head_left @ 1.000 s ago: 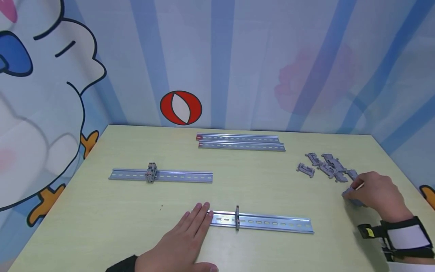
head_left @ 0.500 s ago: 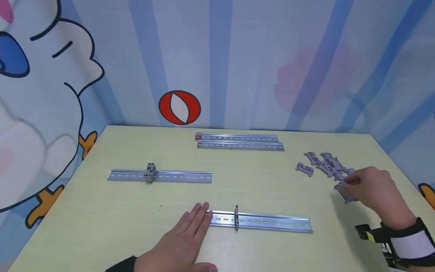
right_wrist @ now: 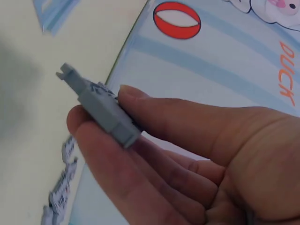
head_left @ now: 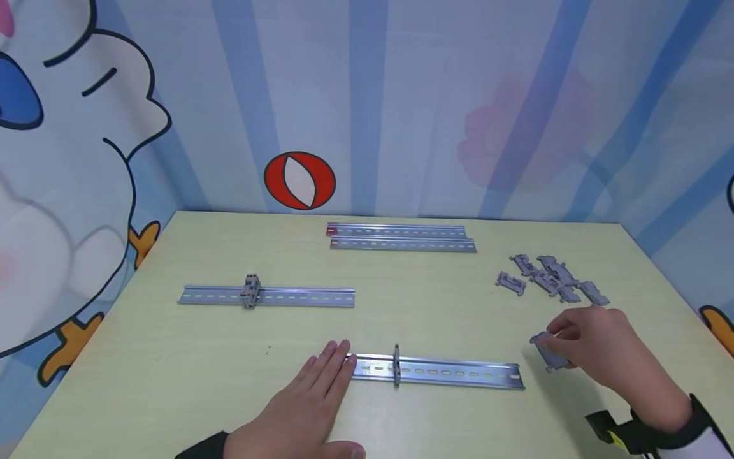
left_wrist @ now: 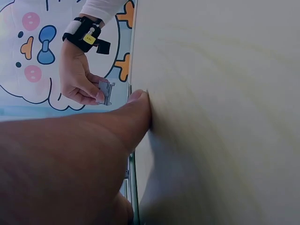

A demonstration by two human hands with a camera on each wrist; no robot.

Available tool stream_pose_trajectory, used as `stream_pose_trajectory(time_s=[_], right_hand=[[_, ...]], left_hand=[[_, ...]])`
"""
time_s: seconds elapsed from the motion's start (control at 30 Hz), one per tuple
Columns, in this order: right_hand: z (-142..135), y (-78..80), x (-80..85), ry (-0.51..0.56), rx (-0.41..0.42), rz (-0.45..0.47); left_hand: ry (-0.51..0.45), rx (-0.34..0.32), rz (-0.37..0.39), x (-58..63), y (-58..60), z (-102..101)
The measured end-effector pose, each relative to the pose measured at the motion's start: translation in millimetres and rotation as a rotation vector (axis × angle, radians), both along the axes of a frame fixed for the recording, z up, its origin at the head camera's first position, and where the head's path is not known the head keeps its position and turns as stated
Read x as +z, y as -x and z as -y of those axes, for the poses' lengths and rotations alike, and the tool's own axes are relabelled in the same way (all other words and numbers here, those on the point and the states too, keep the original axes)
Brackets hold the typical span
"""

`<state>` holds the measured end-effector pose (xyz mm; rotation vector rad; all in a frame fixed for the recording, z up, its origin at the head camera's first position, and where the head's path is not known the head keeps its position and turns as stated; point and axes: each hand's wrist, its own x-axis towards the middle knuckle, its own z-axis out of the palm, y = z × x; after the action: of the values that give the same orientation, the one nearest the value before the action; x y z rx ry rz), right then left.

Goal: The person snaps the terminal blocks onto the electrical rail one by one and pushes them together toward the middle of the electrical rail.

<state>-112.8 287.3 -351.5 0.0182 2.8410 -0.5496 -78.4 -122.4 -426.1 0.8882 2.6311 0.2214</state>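
Note:
My left hand (head_left: pixel 304 405) lies flat, its straight fingertips on the left end of a slotted metal DIN rail (head_left: pixel 459 371). One thin grey terminal block (head_left: pixel 397 365) stands upright across that rail. Between thumb and fingers, my right hand (head_left: pixel 608 350) pinches another grey terminal block (right_wrist: pixel 108 110), held above the table to the right of the rail. The left wrist view also shows this held terminal block (left_wrist: pixel 106 92) beyond my left thumb. Several more terminal blocks (head_left: pixel 547 280) lie in a loose pile behind my right hand.
Further back on the left is a second DIN rail (head_left: pixel 309 298) carrying a grey terminal block cluster (head_left: pixel 250 291). Two more rails (head_left: pixel 401 245) lie side by side near the back edge of the wooden table (head_left: pixel 115 395). A printed cartoon backdrop (head_left: pixel 413 115) rises behind the table.
My right hand has lifted a terminal block from the near side of the pile and carried it left and toward me. The left hand has stayed on the rail.

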Motion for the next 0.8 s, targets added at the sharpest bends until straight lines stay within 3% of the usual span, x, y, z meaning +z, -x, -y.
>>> stream_pose_trajectory(time_s=[0.23,0.8], right_hand=[[16,-16.1,-14.8,0.053,0.026,0.005],[37,-18.4,-26.4,0.067,0.035,-0.006]], left_hand=[[0.014,-0.005,0.012,-0.8,1.5,-1],[-0.004,0.003,0.003,-1.6,0.1,0]])
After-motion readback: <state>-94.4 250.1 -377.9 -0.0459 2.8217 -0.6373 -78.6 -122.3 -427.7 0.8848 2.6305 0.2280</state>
